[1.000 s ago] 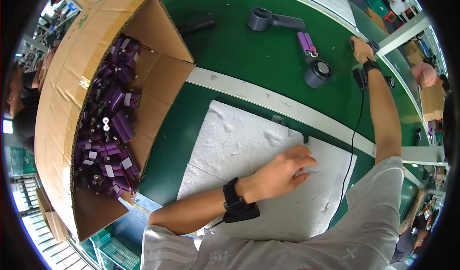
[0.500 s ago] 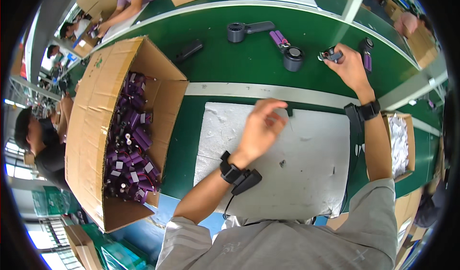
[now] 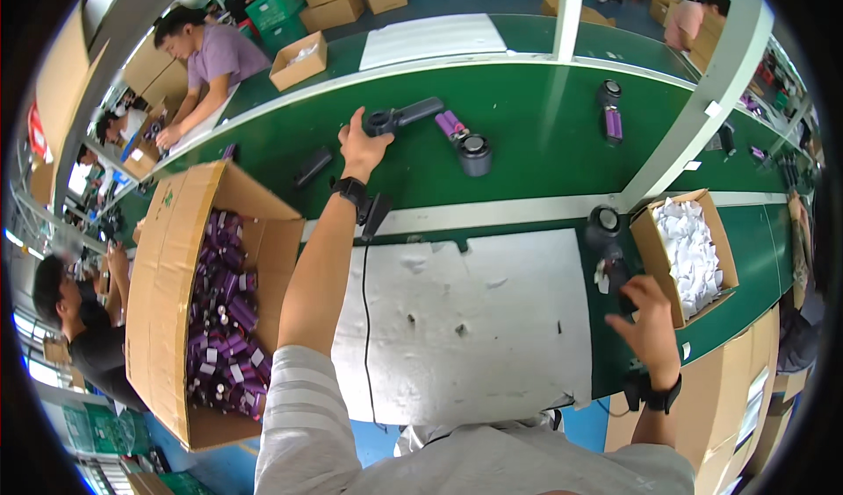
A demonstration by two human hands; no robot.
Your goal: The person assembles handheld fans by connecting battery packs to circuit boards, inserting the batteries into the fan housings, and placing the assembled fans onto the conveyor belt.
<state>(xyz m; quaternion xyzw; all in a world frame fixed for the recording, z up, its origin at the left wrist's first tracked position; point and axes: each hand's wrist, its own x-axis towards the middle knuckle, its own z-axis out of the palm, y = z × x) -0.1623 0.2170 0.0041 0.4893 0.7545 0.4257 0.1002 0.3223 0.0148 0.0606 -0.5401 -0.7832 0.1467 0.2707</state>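
My left hand (image 3: 360, 151) reaches to the back of the green bench with thumb and fingers spread beside the round head of a dark grey handheld fan (image 3: 416, 111). Whether it touches the fan I cannot tell. To the right of the foam mat, my right hand (image 3: 652, 324) has its fingers apart near the handle end of another dark fan (image 3: 604, 232), which lies on the bench with a small white piece beside it. An opened fan (image 3: 474, 154) with purple battery cells stands right of the left hand's fan. A dark handle shell (image 3: 313, 168) lies to its left.
A white foam mat (image 3: 474, 346) lies before me. At left, a cardboard box (image 3: 167, 311) holds many purple battery packs; at right, a smaller box (image 3: 731, 262) holds white slips. Another opened fan (image 3: 611, 113) lies far back. A white post (image 3: 702, 118) rises at right. Other people sit nearby.
My left hand has gone from above the mat to the fan at the back. My right hand has come down from the back right, where it held a dark grey part, to beside the mat.
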